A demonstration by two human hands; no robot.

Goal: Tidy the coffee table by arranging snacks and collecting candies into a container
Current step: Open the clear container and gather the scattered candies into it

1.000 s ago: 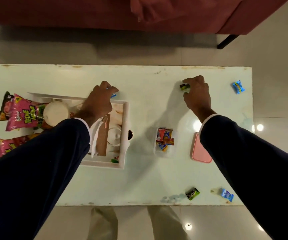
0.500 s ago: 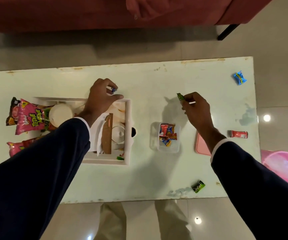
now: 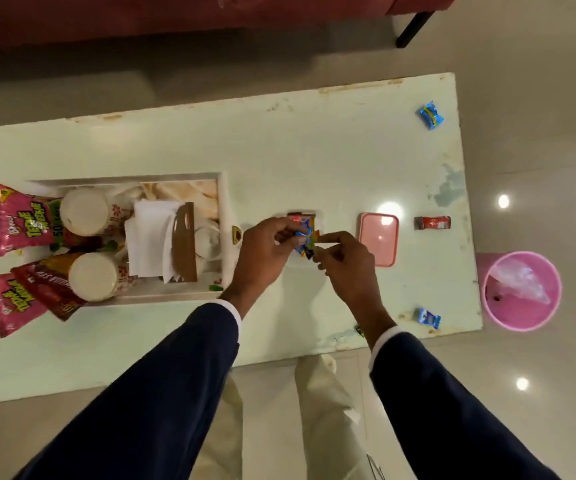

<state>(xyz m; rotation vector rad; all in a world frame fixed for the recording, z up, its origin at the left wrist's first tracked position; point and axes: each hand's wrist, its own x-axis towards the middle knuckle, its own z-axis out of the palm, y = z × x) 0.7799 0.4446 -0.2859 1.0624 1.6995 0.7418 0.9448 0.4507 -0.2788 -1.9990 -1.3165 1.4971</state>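
A small clear container (image 3: 320,218) with several wrapped candies stands mid-table, right of the white tray (image 3: 224,192). Both hands meet over it. My left hand (image 3: 265,251) pinches a blue candy (image 3: 303,233) above the container. My right hand (image 3: 343,263) pinches a dark green candy (image 3: 310,253) at its fingertips, just over the container's near edge. The pink lid (image 3: 378,239) lies right of the container. Loose on the table are a blue candy (image 3: 431,115), a red candy (image 3: 432,222), another blue candy (image 3: 428,317), and a green candy (image 3: 360,330) mostly hidden by my right wrist.
The tray holds two white cups (image 3: 83,211), napkins (image 3: 149,237) and a brown holder. Pink snack bags (image 3: 19,220) lie at its left end. A pink bin (image 3: 522,291) stands on the floor past the table's right edge. A red sofa (image 3: 175,12) runs along the far side.
Both hands came in from the far side of the table to the container, the left bringing a blue candy from the tray's corner, the right a green one.
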